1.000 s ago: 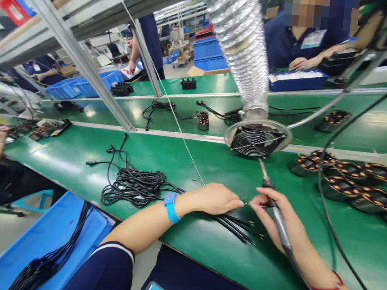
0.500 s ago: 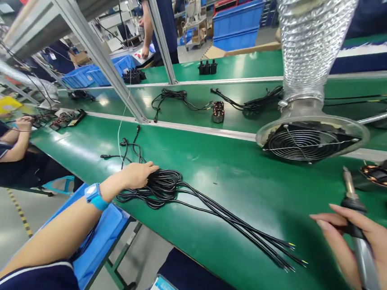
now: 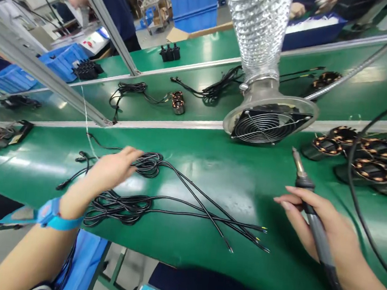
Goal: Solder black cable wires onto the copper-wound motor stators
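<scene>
My left hand (image 3: 110, 170), with a blue wrist strap (image 3: 53, 216), grips a coil of black cable (image 3: 149, 163) and lifts it off a second coiled bundle (image 3: 120, 204) on the green bench (image 3: 212, 164). The cables' stripped ends (image 3: 256, 238) fan out toward the right. My right hand (image 3: 322, 224) holds a soldering iron (image 3: 303, 184) like a pen, tip pointing up and away, well right of the cable ends.
A fume extractor fan (image 3: 268, 122) on a silver hose (image 3: 258, 29) stands behind the iron. Several copper-wound stators (image 3: 365, 155) sit at the right. More cables (image 3: 130, 90), a stator (image 3: 178, 102) and blue bins (image 3: 62, 59) lie beyond the rail.
My left hand left the wire ends, reached left to the coiled cables and has pulled one coil up and apart from the rest. My right hand drew back with the iron.
</scene>
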The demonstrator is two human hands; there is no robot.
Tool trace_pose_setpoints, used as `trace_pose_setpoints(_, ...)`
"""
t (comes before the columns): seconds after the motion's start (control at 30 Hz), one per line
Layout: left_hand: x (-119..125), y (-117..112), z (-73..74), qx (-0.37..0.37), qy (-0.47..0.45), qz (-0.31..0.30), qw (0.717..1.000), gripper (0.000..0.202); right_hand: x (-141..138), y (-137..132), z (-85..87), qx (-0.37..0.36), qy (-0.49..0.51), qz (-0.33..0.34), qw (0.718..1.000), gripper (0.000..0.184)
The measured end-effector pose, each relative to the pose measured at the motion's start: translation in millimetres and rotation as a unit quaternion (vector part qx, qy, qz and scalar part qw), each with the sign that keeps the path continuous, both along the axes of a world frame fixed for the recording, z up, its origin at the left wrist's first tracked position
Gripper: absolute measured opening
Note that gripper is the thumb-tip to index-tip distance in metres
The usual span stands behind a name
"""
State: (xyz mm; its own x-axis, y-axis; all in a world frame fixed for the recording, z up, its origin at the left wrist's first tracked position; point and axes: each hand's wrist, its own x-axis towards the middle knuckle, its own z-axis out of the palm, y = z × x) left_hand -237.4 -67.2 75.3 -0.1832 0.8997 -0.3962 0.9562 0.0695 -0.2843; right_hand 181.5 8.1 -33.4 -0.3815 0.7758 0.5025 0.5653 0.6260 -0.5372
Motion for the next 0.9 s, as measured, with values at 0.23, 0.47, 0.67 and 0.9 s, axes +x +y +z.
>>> trace_pose_setpoints(0.23,131.1,48.7,-48.9,-0.132,-0.208,-0.314,0.917,0.040,19.3,1.4,43.9,0.088,-0.155,0.039,0.983,0.023)
trace_pose_setpoints(0.47,161.7,47.5,-53.2,-0.195,-0.241,-0.378,0.872,0.018,99.0,-11.2,63.7,0.085,-0.272,-0.132,0.949,0.027)
trace_pose_setpoints(0.67,164.2,52.1,-65.6,-0.088,-0.287,-0.288,0.909,0.011,79.2,38.7,38.1,0.118,-0.297,-0.055,0.946,0.022)
trace_pose_setpoints(0.9,172.5,55.2,-91.7,0.060,-0.303,-0.306,0.901,0.030,31.2,102.1,18.6,0.024,-0.320,-0.135,0.938,0.026)
